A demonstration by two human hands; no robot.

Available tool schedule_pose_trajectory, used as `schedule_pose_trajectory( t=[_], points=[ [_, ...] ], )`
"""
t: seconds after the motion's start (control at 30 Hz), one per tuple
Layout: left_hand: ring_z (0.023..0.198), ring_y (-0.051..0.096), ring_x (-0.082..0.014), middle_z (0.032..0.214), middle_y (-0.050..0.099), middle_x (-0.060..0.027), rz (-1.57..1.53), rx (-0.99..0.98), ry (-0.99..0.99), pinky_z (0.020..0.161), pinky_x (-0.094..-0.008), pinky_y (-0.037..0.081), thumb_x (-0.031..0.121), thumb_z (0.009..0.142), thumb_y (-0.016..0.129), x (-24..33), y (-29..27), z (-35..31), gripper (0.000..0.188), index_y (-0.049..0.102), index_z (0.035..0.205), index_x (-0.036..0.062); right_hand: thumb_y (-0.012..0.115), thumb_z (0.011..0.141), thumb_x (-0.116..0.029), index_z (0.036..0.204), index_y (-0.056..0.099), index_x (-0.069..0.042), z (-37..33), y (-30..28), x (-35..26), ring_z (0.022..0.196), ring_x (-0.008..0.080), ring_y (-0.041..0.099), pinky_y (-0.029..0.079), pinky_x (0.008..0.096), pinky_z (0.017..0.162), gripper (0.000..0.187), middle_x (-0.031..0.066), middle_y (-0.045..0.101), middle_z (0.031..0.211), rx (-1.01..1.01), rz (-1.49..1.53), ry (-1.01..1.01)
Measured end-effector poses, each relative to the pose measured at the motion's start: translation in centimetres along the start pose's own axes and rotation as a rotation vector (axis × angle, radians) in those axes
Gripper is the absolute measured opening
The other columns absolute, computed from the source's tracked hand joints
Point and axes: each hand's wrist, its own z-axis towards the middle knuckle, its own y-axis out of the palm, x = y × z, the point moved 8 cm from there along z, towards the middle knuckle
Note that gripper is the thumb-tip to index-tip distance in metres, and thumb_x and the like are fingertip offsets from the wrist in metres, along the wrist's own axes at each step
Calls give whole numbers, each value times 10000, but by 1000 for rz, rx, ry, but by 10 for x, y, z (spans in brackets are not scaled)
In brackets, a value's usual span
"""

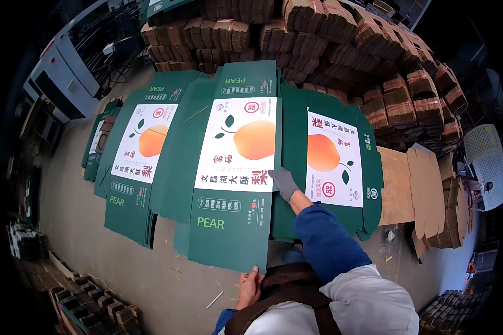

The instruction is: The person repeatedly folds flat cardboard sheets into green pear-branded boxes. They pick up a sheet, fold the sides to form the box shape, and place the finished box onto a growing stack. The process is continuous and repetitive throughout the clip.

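Note:
A flat green cardboard carton sheet (229,240) with a white panel and an orange fruit picture lies in front of me, its near end slightly over the stack below. My left hand (248,287), bare, pinches the near edge of this sheet between thumb and fingers. At the sheet's right edge is my right hand (285,184), in a grey glove, with its fingertips closed on the edge; their undersides are hidden. Right of it rests another green printed carton sheet (296,223), turned the other way. A stack of similar green carton sheets (131,209) stands to the left.
Bundled brown cardboard pieces (296,50) are piled high at the back and right. Plain brown sheets (397,184) lie at the right, near a white perforated chair back (484,162). A pale machine cabinet (67,78) stands far left. Scraps litter the concrete floor (173,296).

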Motion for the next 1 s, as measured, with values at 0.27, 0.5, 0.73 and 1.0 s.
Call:
schedule_pose_trajectory(
  t=[0.27,0.5,0.73,1.0],
  points=[
    [654,567,-160,820,599,-47,151,218,-55,618,-290,501,188,913,642,-44,14,12,166,521,955,83,617,875,-297,987,560,22,-5,-97,12,614,228,641,533,362,602,342,164,642,774,-23,-129,134],
    [792,538,-186,861,576,-53,559,200,168,738,-302,455,395,959,497,-16,13,13,305,560,970,96,589,904,-281,1003,590,-107,-139,-451,-24,676,261,648,507,378,670,200,94,671,798,726,-285,-303],
    [769,564,-222,907,596,-87,1325,757,527,608,-330,468,496,924,508,25,59,-25,474,556,1105,60,708,792,-335,1301,464,-22,-390,-853,132,1139,346,537,464,441,906,646,194,553,1231,1986,-137,490],
    [712,565,-134,867,576,-54,1457,-595,571,661,-246,460,97,945,530,-301,491,54,179,527,1097,4,726,816,-231,1210,500,72,-395,-906,228,776,260,671,593,396,597,546,162,624,1044,1489,655,138]
  ],
)
